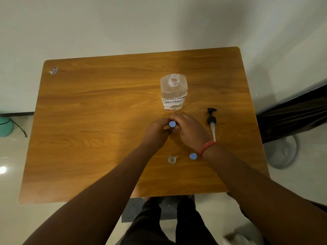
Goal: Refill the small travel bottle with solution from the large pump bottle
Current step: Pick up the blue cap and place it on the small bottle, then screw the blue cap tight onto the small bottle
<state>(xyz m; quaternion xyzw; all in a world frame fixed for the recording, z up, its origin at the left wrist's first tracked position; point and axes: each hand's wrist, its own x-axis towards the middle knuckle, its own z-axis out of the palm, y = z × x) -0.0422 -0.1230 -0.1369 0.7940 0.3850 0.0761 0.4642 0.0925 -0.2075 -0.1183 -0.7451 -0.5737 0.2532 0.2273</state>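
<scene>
Both hands met over a small travel bottle (172,127) near the middle of the worktop (99,121). The left hand (156,130) curled round its body from the left, and the right hand (190,129) closed its fingers on the blue cap (172,124) from the right, so the bottle itself was mostly hidden and only the cap's round top showed between them. Whether the cap was going on or coming off could not be told from the grip alone. Just beyond the hands stood the large bottle (173,93), upright, its neck open, clear solution inside and a handwritten label on its front. Its black pump head (212,121) lay on the worktop just to the right, tube pointing toward the person. Nearer the person sat a second small clear bottle (172,160), uncapped, with a loose blue cap (193,156) just beside it. By my judgement the step in hand was capping or uncapping one travel bottle. The next move would call for a steady hold on the body while the cap turned, keeping the bottle upright so nothing spilled.
</scene>
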